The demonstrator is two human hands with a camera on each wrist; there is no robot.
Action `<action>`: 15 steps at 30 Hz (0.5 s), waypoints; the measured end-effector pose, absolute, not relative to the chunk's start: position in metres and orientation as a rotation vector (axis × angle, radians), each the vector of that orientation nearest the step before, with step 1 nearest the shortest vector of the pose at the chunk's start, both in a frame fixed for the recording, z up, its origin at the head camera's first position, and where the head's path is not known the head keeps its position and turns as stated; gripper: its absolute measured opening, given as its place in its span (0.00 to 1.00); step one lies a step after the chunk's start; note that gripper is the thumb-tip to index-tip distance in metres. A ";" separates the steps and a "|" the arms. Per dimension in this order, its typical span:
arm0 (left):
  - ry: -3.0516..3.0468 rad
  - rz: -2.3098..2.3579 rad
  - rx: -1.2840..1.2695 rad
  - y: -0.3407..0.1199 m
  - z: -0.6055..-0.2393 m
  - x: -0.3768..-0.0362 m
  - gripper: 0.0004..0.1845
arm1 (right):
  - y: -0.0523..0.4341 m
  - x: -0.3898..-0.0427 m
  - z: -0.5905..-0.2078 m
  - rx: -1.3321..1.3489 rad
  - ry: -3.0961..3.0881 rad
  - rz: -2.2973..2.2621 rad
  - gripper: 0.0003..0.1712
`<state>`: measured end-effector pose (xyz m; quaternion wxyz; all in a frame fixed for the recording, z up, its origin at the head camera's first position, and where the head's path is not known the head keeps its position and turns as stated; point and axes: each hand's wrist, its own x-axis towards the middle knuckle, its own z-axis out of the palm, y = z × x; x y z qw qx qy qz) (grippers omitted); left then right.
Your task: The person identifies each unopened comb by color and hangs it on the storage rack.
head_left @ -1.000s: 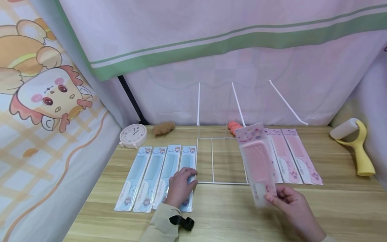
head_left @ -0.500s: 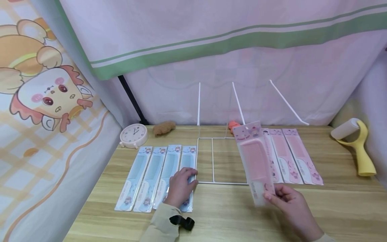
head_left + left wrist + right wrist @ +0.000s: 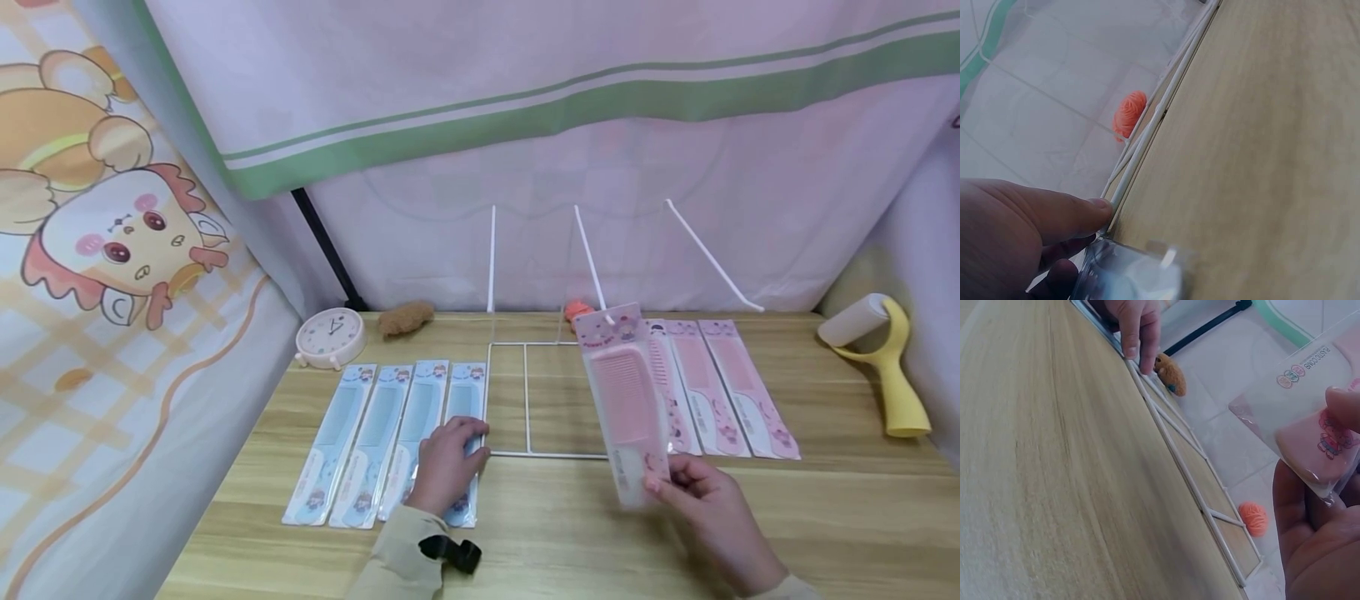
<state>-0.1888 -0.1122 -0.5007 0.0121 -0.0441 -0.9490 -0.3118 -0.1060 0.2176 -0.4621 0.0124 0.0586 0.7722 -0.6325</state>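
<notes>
In the head view my right hand [image 3: 708,508] pinches the lower end of a pink comb in a clear printed packet [image 3: 624,396], held upright above the table. The packet's top edge meets the lower end of the middle white rod [image 3: 590,258] of a white wire rack [image 3: 528,400]. My left hand [image 3: 450,462] grips the rack's front left corner, its thumb [image 3: 1094,212] on the wire in the left wrist view. Beneath that hand lies the rightmost of several packaged blue combs [image 3: 423,408]. More packaged pink combs [image 3: 727,367] lie to the right, partly overlapped by the held one.
A pale pink clock [image 3: 331,337] and a brown fuzzy object [image 3: 406,318] stand at the back left. Behind the rack sits an orange ball-like thing [image 3: 1129,115]. A lint roller with a yellow handle [image 3: 900,383] lies far right. A curtain [image 3: 450,250] hangs along the back edge.
My right hand has moved slightly left with the pink comb packet, its top now at the middle rod's end. The left hand has stayed on the rack corner.
</notes>
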 end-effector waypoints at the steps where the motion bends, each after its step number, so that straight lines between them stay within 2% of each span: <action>1: -2.963 -0.972 -0.135 -0.112 -0.501 -0.189 0.14 | 0.217 -0.106 -0.463 0.159 2.411 -1.981 0.16; 6: -2.975 -0.973 -0.124 -0.111 -0.501 -0.189 0.14 | 0.215 -0.108 -0.465 0.072 2.424 -1.993 0.14; 15: -2.979 -0.970 -0.104 -0.111 -0.500 -0.189 0.15 | 0.211 -0.117 -0.465 0.066 2.388 -1.965 0.15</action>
